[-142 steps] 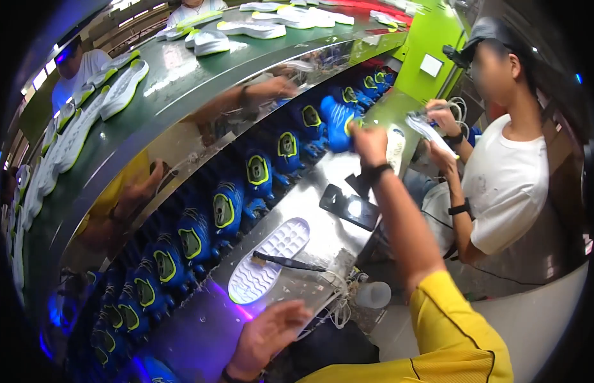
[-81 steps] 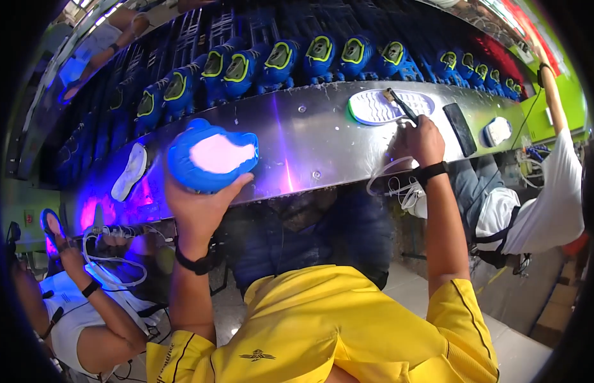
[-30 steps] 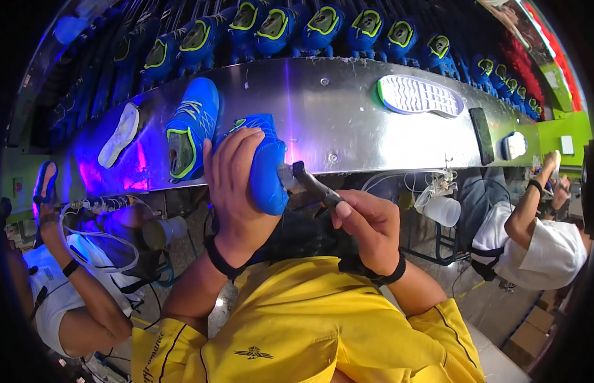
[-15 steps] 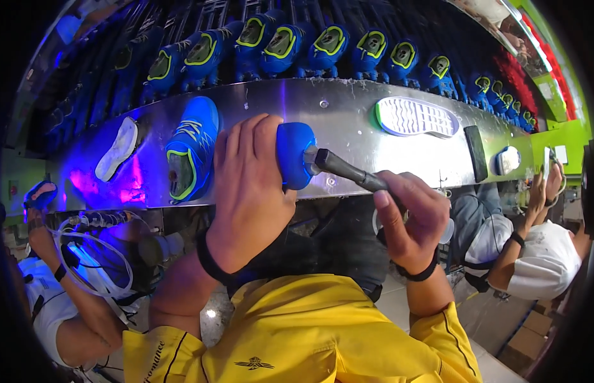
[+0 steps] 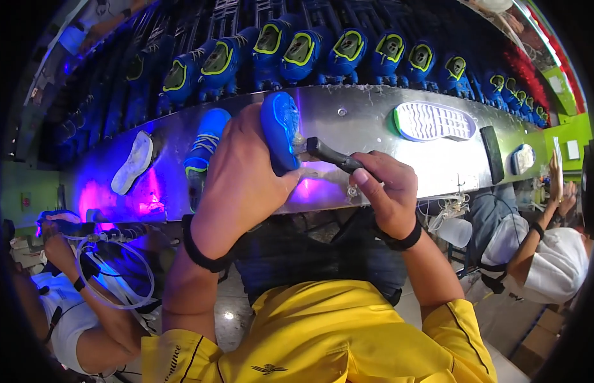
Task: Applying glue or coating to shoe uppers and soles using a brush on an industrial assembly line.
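My left hand (image 5: 236,175) is wrapped round a blue shoe (image 5: 279,131), holding it tilted up on edge above the metal bench. In my right hand (image 5: 388,188), pinched between thumb and fingers, is a black-handled brush (image 5: 338,156). Its pale head meets the side of the shoe that faces right; the exact contact is partly hidden. Another blue shoe (image 5: 206,142) with grey laces and a lime collar lies on the bench left of my left hand, which covers part of it.
The metal bench (image 5: 367,137) carries a white sole (image 5: 132,163), a white-and-green sole (image 5: 434,121) and a black strip (image 5: 492,155). Beyond it stands a row of blue shoes (image 5: 348,48). A co-worker in white sits at each side, the left one's hand (image 5: 59,246) by a shoe.
The held shoe has been turned, so more of its upper shows. The brush has moved slightly left with my right hand. The whole view has shifted a little.
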### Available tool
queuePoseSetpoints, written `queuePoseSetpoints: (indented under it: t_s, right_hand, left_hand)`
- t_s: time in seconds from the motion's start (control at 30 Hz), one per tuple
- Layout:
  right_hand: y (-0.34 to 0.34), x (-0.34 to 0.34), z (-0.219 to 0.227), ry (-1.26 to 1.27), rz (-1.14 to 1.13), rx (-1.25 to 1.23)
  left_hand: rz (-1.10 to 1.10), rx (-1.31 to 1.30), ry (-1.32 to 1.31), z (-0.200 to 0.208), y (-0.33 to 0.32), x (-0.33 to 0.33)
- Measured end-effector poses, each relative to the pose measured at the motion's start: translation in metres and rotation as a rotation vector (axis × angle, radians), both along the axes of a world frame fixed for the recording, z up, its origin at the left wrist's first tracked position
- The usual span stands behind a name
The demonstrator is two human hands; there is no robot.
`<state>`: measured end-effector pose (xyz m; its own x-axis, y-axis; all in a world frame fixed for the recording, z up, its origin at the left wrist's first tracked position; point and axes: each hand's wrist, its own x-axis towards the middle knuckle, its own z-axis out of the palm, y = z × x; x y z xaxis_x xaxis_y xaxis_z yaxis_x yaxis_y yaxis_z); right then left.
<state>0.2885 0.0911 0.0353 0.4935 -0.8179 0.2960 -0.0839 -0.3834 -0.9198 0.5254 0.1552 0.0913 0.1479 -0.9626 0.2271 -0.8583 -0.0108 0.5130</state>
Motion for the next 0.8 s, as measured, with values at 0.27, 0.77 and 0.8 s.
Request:
queuePoseSetpoints:
  t_s: [0.27,0.77,0.8]
  right_hand:
    - [0.028,0.003,-0.035,0.071,-0.094,0.141]
    - [0.044,-0.031,0.049,0.138,-0.136,0.056]
    - [0.048,-0.039,0.053,0.171,-0.113,0.011]
  left_hand:
    - [-0.012,0.133,0.142,-0.004,-0.003,0.029]
    - [-0.179,0.199,1.242,-0.002,0.060,-0.010]
    - [-0.177,0.203,1.246,0.002,0.062,-0.011]
